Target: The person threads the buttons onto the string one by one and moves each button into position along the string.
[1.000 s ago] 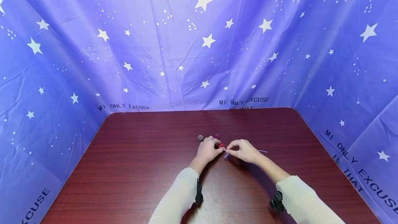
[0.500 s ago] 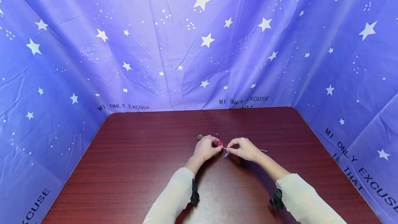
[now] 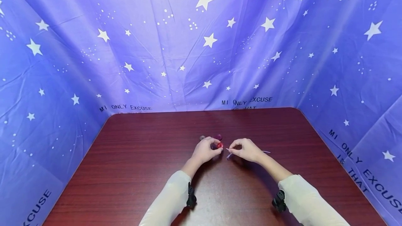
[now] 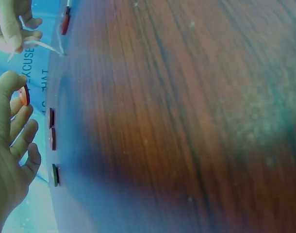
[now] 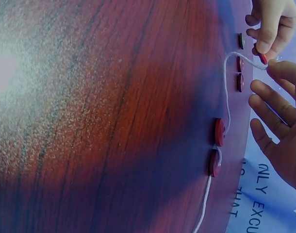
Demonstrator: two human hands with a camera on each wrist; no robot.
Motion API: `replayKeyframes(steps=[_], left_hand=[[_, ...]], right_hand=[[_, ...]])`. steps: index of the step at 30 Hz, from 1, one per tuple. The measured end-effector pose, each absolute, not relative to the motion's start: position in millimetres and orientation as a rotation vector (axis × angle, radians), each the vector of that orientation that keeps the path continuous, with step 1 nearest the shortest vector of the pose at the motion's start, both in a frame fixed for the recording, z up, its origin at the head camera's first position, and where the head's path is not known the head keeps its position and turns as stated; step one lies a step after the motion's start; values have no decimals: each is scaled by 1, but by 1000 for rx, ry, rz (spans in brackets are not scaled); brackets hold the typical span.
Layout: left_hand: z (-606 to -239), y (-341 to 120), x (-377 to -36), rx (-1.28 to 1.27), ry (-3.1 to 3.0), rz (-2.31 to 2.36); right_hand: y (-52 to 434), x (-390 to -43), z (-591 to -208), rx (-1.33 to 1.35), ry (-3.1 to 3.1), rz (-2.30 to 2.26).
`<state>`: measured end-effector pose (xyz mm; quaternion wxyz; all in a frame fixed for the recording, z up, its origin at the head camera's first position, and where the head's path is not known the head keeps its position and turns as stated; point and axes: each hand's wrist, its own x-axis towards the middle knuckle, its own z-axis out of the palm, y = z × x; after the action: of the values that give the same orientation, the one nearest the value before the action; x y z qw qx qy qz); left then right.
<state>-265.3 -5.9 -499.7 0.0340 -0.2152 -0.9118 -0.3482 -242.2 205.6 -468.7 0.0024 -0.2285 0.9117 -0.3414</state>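
Red button meets string end, just above the tabletop (image 3: 141, 170).

The left hand (image 3: 204, 151) pinches a small red button (image 3: 220, 145) on edge; the right hand (image 3: 248, 150) pinches the white string (image 5: 226, 92) near its tip. The limp tip could miss the hole (too small to make out), or the glossy button could slip and drop among the loose buttons (image 3: 217, 137) beside it.

We see a small red button (image 3: 220, 145) held on edge above the table — a thin white string (image 5: 226, 92) curving just beside it.
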Motion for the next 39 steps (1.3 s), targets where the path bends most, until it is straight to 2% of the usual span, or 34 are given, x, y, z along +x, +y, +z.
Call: replayKeyframes(steps=[14, 39], left_hand=[[-493, -16, -262, -750, -2718, -1092], [-493, -32, -258, -748, -2595, -1366]], right_hand=[[202, -243, -468, -693, 2849, -1089], [193, -247, -465, -751, 2849, -1068]])
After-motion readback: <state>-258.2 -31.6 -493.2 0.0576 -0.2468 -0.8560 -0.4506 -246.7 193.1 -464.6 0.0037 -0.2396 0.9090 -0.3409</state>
